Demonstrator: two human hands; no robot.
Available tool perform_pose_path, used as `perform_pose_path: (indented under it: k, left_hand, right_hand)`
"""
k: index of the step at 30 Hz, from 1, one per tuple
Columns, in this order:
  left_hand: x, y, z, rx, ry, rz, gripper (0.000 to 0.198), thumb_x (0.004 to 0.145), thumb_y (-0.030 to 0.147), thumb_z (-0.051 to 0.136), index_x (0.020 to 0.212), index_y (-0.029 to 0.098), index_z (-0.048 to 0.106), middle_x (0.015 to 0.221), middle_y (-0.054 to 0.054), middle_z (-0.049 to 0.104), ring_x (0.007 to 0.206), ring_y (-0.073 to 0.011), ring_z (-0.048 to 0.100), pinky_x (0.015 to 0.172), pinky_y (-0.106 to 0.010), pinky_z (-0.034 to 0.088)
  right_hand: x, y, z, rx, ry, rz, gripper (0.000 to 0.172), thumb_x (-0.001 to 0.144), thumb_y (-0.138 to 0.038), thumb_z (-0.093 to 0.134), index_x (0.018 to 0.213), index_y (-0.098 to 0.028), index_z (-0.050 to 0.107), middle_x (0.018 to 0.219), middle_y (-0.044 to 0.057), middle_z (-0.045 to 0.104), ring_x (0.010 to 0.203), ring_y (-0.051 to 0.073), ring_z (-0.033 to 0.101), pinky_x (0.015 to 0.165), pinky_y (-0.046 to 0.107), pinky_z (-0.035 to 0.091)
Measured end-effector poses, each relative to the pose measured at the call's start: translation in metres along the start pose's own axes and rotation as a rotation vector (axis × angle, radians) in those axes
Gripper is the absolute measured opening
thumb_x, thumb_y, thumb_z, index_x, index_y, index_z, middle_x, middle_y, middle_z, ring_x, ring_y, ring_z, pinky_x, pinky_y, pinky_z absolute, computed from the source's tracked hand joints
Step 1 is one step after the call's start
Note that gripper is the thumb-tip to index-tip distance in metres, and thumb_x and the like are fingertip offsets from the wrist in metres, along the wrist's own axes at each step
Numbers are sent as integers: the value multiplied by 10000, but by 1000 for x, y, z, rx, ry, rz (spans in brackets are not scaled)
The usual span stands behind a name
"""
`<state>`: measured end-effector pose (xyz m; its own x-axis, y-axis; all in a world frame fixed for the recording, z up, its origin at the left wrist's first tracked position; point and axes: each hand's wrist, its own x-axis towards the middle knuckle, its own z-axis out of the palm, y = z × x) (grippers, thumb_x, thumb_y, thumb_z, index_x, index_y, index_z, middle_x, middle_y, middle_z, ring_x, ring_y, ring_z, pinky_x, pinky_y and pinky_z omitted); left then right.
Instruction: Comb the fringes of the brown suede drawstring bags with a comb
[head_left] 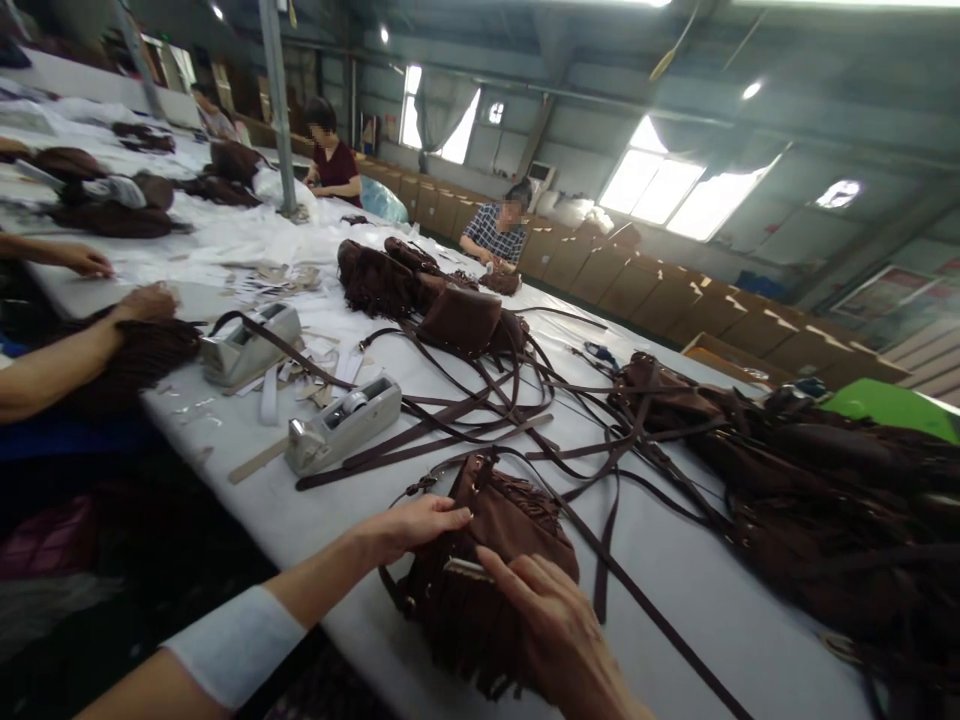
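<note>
A dark brown fringed bag [525,525] lies at the front edge of the white table, its strap trailing to the right. My left hand [424,522] pinches the bag's upper left edge between thumb and fingers. Over the bag's front, my right hand [551,610] rests with its index finger pointing at a small pale strip [469,569]; its other fingers are curled, and whether they hold anything is hidden. Beyond the bag, brown straps lie tangled. A grey tape dispenser [345,425] stands behind my left hand.
A second tape dispenser [251,345] stands farther back. Brown bags [461,320] are heaped mid-table, more [810,470] at the right. A co-worker's hands [146,302] handle fringe at the left. Two people sit across the white table [675,610]. A metal post [278,110] rises at the back.
</note>
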<state>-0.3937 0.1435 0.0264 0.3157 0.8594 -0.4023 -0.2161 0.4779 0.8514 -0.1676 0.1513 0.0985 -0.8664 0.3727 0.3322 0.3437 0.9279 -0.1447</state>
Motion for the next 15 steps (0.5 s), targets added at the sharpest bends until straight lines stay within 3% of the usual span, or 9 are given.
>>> perform_pose_path:
  k: [4,7,15]
  left_hand:
    - [8,17,4,-17,-104,57,544,644,661,747,814,163,609,717,25,539,632,-112,461,566,-229,321]
    - [11,27,2,96,-143,79,532,667,671,711,780,165,592,678,38,504,594,-103,418,554,-231,306]
    - [28,26,4,316,84,145,331,901,456,453,812,177,608,702,6,581,621,-141,493,602,-248,373]
  right_hand:
    - [31,5,-2,-26,-152,18,541,878,-26,427,1354,-274,494,871,24,630,743,161,560,678,269,439]
    - [39,7,3,-65,-267,53,533,864,-40,500,1325,-305,525,936,29,638,812,176,569,738,285,429]
    - [14,11,25,-78,-397,119,594,803,3,487,1314,-296,537,887,24,623,785,169,554,698,264,392]
